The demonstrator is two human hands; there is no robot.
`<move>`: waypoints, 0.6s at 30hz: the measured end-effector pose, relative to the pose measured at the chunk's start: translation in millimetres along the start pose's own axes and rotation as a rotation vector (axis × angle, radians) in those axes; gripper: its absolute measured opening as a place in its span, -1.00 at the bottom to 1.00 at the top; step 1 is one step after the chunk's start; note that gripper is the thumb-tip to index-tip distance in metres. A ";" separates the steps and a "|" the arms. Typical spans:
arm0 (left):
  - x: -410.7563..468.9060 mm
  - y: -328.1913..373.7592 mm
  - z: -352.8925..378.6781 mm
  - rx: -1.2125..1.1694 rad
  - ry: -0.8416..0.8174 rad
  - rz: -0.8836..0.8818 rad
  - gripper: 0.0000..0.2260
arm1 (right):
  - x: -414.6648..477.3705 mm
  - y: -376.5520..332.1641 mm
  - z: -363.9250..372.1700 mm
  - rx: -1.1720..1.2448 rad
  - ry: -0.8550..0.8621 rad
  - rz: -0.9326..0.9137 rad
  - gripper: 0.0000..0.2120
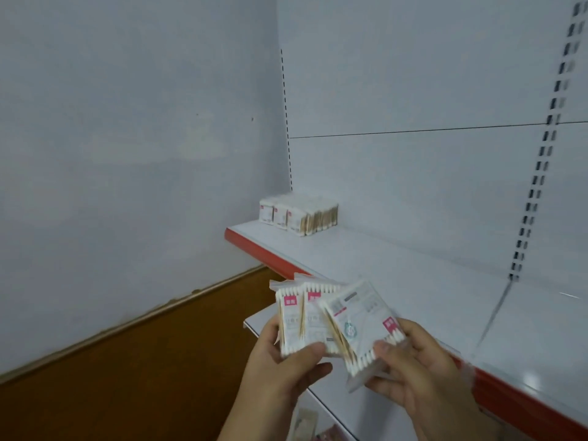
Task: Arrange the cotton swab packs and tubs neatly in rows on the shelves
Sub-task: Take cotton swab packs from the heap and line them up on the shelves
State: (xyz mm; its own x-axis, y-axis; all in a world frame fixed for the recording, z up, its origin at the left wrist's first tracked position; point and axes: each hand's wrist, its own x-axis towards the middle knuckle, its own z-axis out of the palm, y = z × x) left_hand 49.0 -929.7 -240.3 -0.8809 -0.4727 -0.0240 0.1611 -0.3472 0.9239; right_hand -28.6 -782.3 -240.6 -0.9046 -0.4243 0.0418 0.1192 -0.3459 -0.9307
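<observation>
Both hands hold cotton swab packs in front of the shelf's red front edge. My left hand [280,364] grips a small stack of upright packs [300,316] with pink labels. My right hand [416,367] pinches one tilted pack [359,323], its printed back facing me. A tidy row of cotton swab packs [297,214] stands at the far left end of the white shelf [397,268], against the back panel.
A lower white shelf [254,323] juts out below my hands, with some packaged goods [305,421] dimly visible underneath. A grey wall stands to the left above a brown floor [127,377]. A slotted upright [541,160] runs down the right of the back panel.
</observation>
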 end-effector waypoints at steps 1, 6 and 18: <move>17.9 6.8 -10.4 0.025 0.002 0.013 -0.37 | 18.6 5.9 14.5 0.028 -0.021 0.009 -0.80; 102.1 54.9 -68.9 0.106 -0.005 0.021 -0.30 | 114.4 22.1 90.1 0.077 -0.037 0.031 -0.79; 307.5 114.3 -230.5 -0.144 -0.047 -0.032 -0.74 | 282.0 71.4 219.3 0.358 0.292 -0.194 -0.76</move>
State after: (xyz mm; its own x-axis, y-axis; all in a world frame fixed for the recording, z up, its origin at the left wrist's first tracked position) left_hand -100.9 -1301.4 -230.2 -0.9060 -0.4221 -0.0314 0.1917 -0.4755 0.8586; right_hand -185.4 -1110.1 -215.5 -0.9947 -0.0898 0.0504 0.0246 -0.6824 -0.7305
